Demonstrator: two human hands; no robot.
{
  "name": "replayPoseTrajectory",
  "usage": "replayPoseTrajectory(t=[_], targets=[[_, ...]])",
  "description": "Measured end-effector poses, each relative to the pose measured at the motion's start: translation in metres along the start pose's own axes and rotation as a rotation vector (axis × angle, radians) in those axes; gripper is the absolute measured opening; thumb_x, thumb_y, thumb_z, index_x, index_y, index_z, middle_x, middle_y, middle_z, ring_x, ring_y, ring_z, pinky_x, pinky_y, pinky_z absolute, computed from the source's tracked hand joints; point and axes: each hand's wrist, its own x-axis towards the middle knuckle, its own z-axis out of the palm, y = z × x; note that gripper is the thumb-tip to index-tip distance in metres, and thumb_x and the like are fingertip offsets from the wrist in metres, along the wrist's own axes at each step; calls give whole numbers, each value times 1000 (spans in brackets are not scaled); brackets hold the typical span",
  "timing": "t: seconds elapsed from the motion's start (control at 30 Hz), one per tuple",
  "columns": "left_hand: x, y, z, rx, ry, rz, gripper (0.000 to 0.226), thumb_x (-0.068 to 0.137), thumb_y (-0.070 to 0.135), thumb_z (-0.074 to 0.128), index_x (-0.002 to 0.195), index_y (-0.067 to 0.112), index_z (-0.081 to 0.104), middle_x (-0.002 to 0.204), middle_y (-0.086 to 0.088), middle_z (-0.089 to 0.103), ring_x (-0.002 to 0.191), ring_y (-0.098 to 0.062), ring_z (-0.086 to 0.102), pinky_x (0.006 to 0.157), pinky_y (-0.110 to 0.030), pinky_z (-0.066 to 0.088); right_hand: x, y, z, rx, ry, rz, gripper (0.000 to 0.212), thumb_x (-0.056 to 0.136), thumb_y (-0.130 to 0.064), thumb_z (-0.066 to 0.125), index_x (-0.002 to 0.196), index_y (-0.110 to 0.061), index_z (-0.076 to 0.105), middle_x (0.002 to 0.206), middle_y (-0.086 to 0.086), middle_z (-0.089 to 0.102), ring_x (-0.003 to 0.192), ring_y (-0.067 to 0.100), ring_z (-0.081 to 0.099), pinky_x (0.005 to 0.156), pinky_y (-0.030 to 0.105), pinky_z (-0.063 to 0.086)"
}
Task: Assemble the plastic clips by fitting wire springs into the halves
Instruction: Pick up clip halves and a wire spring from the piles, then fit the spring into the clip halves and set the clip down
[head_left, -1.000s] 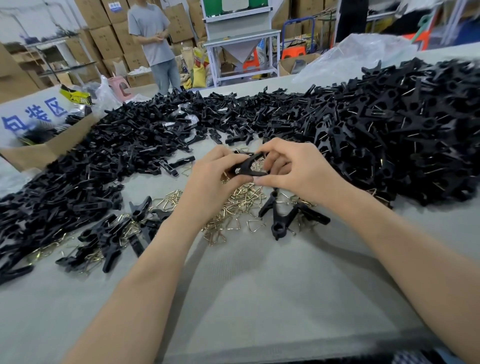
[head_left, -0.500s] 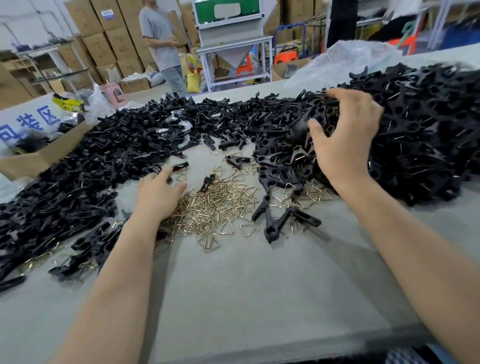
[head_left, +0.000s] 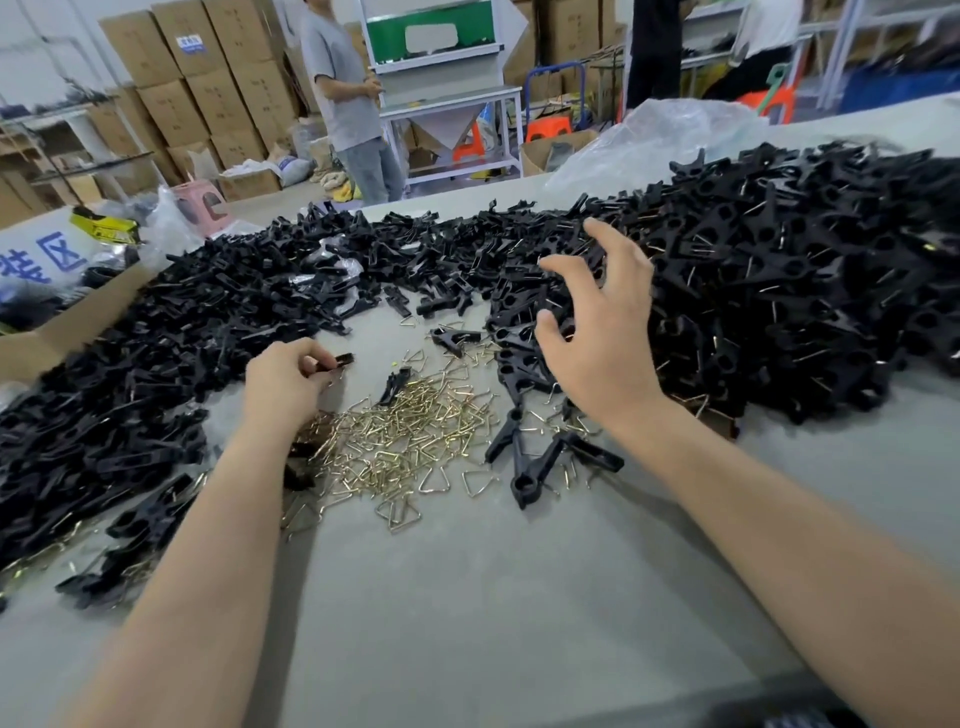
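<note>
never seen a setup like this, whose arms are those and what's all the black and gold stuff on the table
There is no machine here: a person wears a camera on the head, so the single picture looks forward and down at their own two arms. On the grey table lie heaps of black plastic clip halves and, in the middle, a pile of gold wire springs. The left hand pinches one black clip half in its grip beside the springs. The right hand hovers with fingers spread over the right heap, holding nothing.
</note>
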Motion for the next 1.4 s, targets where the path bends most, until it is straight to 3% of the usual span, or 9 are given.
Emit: replayPoseTrajectory(t=[0.2,0.37,0.5,0.63,0.87,1.07,1.17,1.27,1.4], targets=[[-2,0,-2,50,26,-31,6,85,9,70,90,4,69,115,-15,55,106,-33,51,84,-32,36,-9,-13,3,67,-50,-45,33,82,-5,61,115,-8,61,143,18,34,134,34,25,110,34,17],[-2,0,-1,79,33,-11,8,88,3,64,94,3,69,118,-18,55,109,-35,50,84,-32,34,-12,-17,6,104,-87,-39,30,83,-6,62,114,-8,63,143,17,35,135,33,25,110,31,13],[-3,0,2,62,-11,-6,50,88,-14,40,125,14,59,135,-21,40,120,-37,44,82,-31,35,-12,-18,5,106,-101,-31,30,84,-7,61,114,-9,63,143,15,35,135,30,24,109,30,13],[1,2,5,297,-192,20,68,90,-13,30,141,30,47,154,-17,25,135,-42,25,102,-46,34,-12,-18,4,111,-108,-25,30,85,-8,61,115,-9,63,142,15,36,135,30,25,110,34,15],[-1,-3,4,140,-39,-9,31,92,1,51,117,8,66,125,-22,41,113,-43,45,103,-44,38,-13,-17,5,118,-129,-3,29,85,-10,60,114,-9,62,141,14,38,133,30,27,110,39,23],[-14,23,-6,-26,35,-17,20,85,2,53,105,7,54,113,-18,51,94,-29,50,77,-34,40,-14,-17,6,131,-129,12,28,86,-11,60,114,-9,63,137,12,41,130,27,30,109,36,24],[-30,63,-15,-394,-10,80,13,92,14,59,98,15,47,91,-3,61,68,-8,51,61,-20,38,-13,-17,5,251,-183,-23,29,88,-17,63,116,-9,61,123,6,51,113,19,48,100,37,39],[-56,102,-15,-890,-187,112,11,93,18,60,88,19,50,69,6,57,54,-5,46,53,-16,41,-14,-22,3,424,-322,-62,42,87,-28,69,124,-13,56,115,-2,56,94,8,59,83,25,52],[-77,110,-1,-1109,-256,159,11,94,10,57,87,17,53,55,14,47,50,-5,41,49,-19,35,-17,-24,5,521,-420,-19,47,81,-14,75,124,-7,56,83,-9,61,68,-2,61,64,12,50]])
